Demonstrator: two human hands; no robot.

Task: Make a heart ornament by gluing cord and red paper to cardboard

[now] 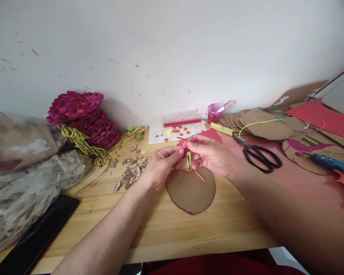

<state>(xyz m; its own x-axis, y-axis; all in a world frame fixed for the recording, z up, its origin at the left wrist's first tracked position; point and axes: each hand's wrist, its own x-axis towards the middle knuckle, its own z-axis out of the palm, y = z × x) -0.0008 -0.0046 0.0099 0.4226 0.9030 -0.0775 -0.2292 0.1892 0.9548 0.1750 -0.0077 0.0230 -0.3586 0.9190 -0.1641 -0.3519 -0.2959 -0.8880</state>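
My left hand [162, 165] and my right hand [213, 156] meet above the middle of the wooden table. Both are closed, thumbs and fingertips pinching a pinkish-red cord [200, 175] whose two loose ends hang down. A small looped bundle of yellow-green yarn [189, 160] hangs between the hands; fingers hide how the cord passes around it. Below them lies a rounded, heart-like brown cardboard piece [190, 193] with a purple edge, the yarn reaching the notch at its top. A thin dark tip sticks out above my left fingers, too small to name.
Nut shell pieces [132, 172] lie left of my hands, near stacked purple shell-covered pieces [83, 118] and plastic bags [40, 191]. Black-handled scissors [259, 154], a blue glue gun [329, 166] and stacked cardboard cutouts [263, 124] are at right. Star stickers [177, 131] lie behind.
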